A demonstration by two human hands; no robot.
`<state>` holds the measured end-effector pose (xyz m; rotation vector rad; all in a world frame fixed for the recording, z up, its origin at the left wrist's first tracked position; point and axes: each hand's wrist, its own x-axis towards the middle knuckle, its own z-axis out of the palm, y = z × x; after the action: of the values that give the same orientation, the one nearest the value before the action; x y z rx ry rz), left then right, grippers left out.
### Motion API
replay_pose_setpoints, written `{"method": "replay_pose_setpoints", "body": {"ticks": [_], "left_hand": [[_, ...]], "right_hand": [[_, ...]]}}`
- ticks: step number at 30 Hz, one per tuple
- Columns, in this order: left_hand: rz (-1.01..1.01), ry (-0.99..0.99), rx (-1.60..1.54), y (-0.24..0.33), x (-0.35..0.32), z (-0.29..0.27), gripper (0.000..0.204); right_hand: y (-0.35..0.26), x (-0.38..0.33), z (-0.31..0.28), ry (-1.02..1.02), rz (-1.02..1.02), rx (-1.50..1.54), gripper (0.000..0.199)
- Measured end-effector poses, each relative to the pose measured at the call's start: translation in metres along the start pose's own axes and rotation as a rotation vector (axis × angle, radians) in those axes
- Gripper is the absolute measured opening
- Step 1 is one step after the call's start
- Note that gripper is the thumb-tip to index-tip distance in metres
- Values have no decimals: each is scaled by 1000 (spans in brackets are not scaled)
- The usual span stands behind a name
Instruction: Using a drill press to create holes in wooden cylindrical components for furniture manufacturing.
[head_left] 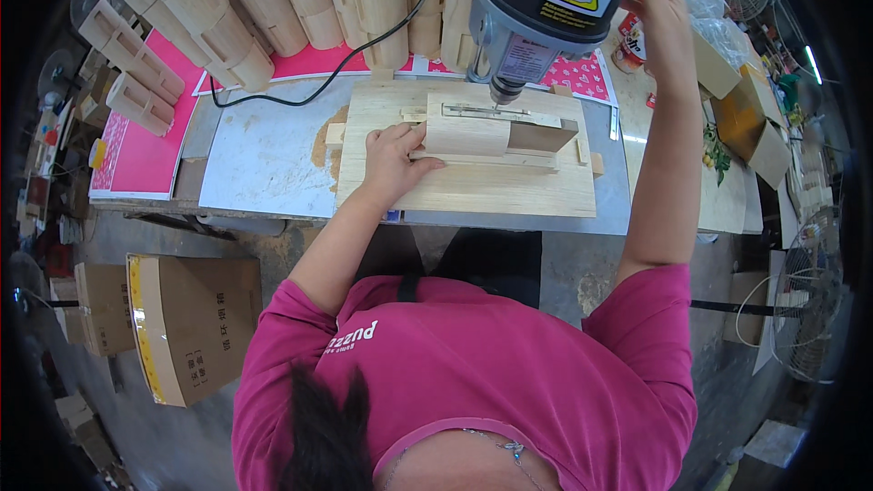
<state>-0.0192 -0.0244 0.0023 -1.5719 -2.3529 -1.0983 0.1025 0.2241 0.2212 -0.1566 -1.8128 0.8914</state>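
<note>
My left hand (394, 162) grips the left end of a pale, round-faced wooden block (468, 136), thumb in front and fingers over its top. The block lies in a wooden jig (509, 186) made of a flat board with strips, and a grey plate (543, 136) stands at its right end. Above it hangs a drill press (536, 0); its chuck (505, 91) points down close over a slot along the block's top. My right hand (657, 5) is raised at the right side of the drill press housing, its fingers mostly hidden and blurred.
Stacks of similar wooden pieces (264, 0) stand at the back left on pink sheets. A black cable (300, 102) crosses the workbench (264, 159). To the right are a red-labelled tub (629, 50) and an open carton (750, 118). Cardboard boxes (209, 327) stand on the floor at left.
</note>
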Motion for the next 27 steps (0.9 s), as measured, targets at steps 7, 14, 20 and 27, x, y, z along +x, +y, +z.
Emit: {"method": "replay_pose_setpoints", "body": {"ticks": [7,14,20,27], "left_hand": [[-19,-5,14,1,-1,-1,55],[-8,34,-14,0,-1,0,37],[-13,15,2,2,1,1,38],[-39,-11,-15,4,1,-1,37]], "right_hand": [[-38,-27,-1,-17,-76,-624,32],[-51,-115,1,17,-148,-662,11],[-3,-157,14,65,-176,-497,20],[19,-167,22,69,-154,-384,21]]}}
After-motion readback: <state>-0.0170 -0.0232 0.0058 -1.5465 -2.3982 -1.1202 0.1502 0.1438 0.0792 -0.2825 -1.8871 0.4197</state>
